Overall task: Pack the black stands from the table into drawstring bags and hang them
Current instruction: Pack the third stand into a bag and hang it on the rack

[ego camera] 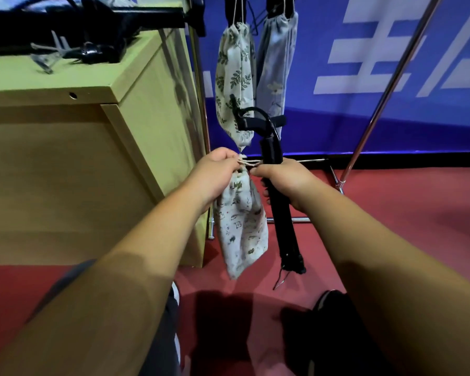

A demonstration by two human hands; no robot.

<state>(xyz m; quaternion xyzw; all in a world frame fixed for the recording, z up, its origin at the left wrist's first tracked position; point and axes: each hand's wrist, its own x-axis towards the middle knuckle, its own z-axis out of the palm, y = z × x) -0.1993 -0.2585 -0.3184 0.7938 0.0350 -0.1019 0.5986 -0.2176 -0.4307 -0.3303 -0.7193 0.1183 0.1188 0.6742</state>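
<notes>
My left hand [215,172] pinches the gathered mouth of a white patterned drawstring bag [242,229], which hangs limp below it. My right hand [285,177] grips a folded black stand [280,202] held upright, and its fingertips also pinch the bag's cord [248,163] stretched between both hands. The stand's head with a strap [258,122] sticks up above my fist; its feet hang near the floor. Two filled bags, one leaf-printed [235,77] and one pale blue [276,55], hang from the rack behind. More black stands [73,20] lie on the table top.
A light wooden table [87,147] stands at the left, its corner close to my left hand. A chrome rack [385,85] with slanted legs stands in front of a blue banner [391,63]. The floor [418,207] is red. My shoes show at the bottom.
</notes>
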